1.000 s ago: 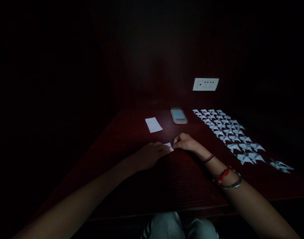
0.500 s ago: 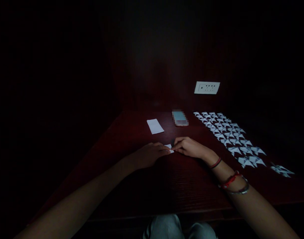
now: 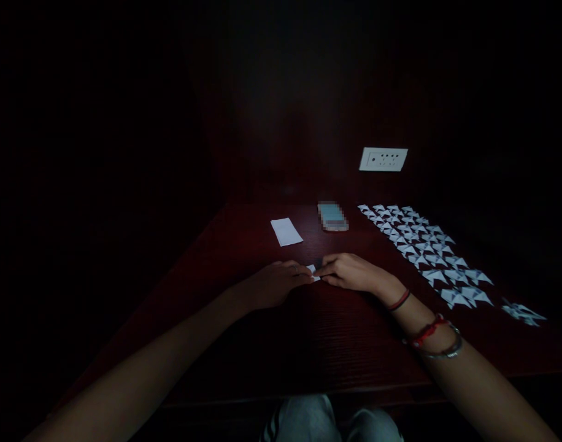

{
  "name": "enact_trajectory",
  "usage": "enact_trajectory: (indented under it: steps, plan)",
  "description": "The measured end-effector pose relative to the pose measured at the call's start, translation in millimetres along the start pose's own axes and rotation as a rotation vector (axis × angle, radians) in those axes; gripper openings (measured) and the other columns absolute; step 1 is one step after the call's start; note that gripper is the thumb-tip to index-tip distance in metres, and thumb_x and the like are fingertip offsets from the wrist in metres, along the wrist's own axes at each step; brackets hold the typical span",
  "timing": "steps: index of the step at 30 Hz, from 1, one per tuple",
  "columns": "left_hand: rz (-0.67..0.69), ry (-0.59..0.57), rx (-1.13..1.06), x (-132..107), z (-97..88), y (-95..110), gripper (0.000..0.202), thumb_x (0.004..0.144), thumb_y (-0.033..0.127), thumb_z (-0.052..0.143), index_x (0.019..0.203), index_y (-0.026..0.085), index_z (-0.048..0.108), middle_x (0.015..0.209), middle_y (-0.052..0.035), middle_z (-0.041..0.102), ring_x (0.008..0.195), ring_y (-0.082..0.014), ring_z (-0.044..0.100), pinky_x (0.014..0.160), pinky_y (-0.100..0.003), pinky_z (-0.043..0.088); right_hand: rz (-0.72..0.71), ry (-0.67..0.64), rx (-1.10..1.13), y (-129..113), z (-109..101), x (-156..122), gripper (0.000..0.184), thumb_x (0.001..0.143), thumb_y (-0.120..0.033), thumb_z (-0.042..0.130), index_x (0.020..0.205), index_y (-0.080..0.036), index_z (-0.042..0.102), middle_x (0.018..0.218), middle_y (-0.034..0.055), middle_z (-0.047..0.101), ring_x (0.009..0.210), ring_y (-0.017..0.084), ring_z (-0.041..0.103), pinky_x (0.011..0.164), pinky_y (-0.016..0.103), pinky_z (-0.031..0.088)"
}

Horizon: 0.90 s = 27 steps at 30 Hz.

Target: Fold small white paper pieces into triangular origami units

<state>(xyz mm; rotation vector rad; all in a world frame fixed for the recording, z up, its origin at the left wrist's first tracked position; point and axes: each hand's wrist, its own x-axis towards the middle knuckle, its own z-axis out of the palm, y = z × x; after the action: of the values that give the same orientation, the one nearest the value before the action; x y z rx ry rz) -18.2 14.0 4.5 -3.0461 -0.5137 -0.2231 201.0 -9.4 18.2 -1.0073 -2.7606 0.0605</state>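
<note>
The dark red bench is only dimly lit, so edges on it could easily be misjudged. Along its right side, rows of folded white paper figures are laid out; the nearest could be knocked askew if the right forearm were swung outward. The left hand and right hand are held close together, fingertips set on one paper piece; whether it is pinched or merely pressed cannot be told. Beyond them, white sheets are placed near a pixelated phone-like device. Between the fingertips, largely covered, the small paper piece is kept on the bench; its edges could be misaligned by a slip of either hand.
</note>
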Motion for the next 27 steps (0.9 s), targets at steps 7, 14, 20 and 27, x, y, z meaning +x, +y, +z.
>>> enact_trajectory:
  steps: [7, 14, 20, 27]
  plan:
    - [-0.004, -0.009, 0.03, 0.2, 0.6, -0.2, 0.041, 0.078, 0.009, 0.041, 0.115, 0.026, 0.038, 0.119, 0.0013, 0.041, 0.105, -0.0177, 0.036, 0.081, -0.031, 0.031, 0.004, -0.025, -0.049, -2.5, -5.1, 2.1, 0.021, 0.077, -0.019, 0.045, 0.089, -0.02, 0.061, 0.073, 0.0022, 0.056, 0.064, 0.01, 0.049, 0.057, 0.022, 0.032]
    - [-0.003, 0.007, 0.032, -2.0, 0.5, 1.0, 0.039, 0.079, 0.01, 0.04, 0.115, 0.025, 0.039, 0.118, 0.0002, 0.042, 0.105, -0.0167, 0.037, 0.082, -0.03, 0.031, 0.051, 0.022, 0.044, 1.4, -6.2, -1.5, 0.02, 0.077, -0.017, 0.043, 0.083, -0.017, 0.062, 0.079, 0.0031, 0.058, 0.068, 0.01, 0.051, 0.064, 0.021, 0.035]
    - [-0.041, 0.018, 0.077, -4.7, 1.7, 3.3, 0.047, 0.078, 0.009, 0.041, 0.121, 0.027, 0.031, 0.122, -0.0031, 0.036, 0.106, -0.018, 0.036, 0.083, -0.031, 0.031, 0.114, 0.085, 0.169, -1.0, 1.9, 4.2, 0.019, 0.074, -0.018, 0.048, 0.088, -0.017, 0.061, 0.079, 0.0036, 0.057, 0.071, 0.011, 0.052, 0.064, 0.021, 0.037]
    - [-0.059, 0.019, 0.017, -4.5, 1.1, 5.0, 0.046, 0.076, 0.006, 0.041, 0.118, 0.023, 0.034, 0.118, -0.0034, 0.04, 0.104, -0.017, 0.037, 0.084, -0.03, 0.032, 0.212, 0.125, 0.269, -3.6, 14.7, 11.7, 0.011, 0.071, -0.018, 0.052, 0.08, -0.014, 0.058, 0.072, 0.0021, 0.055, 0.065, 0.01, 0.049, 0.061, 0.021, 0.037]
